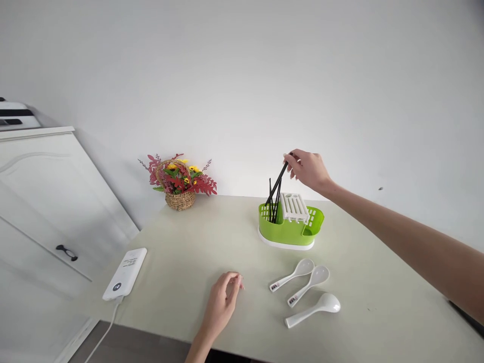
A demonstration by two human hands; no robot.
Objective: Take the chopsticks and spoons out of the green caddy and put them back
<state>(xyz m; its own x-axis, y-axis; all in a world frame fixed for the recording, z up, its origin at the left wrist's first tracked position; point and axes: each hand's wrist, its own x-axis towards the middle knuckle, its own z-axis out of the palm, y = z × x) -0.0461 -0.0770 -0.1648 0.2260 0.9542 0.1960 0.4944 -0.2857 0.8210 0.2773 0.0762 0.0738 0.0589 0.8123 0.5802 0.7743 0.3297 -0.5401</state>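
Note:
My right hand (308, 169) is pinched around the upper end of black chopsticks (279, 182), held at a slant. Their lower ends reach down over the left compartment of a green utensil holder (289, 233), where several other thin black chopsticks (273, 214) stand. I cannot tell how many are in my grip. A white slotted rack (295, 207) sits across the middle of the holder. My left hand (223, 300) rests on the table with curled fingers, nothing visible in it. To its right lie three white spoons (309, 287), two bowl up and one bowl down.
A wicker basket (180, 200) of artificial flowers stands against the wall at the back left. A white power bank (125, 273) with a cable (109, 325) lies near the table's left edge. Beside the table is a white cabinet (49, 201).

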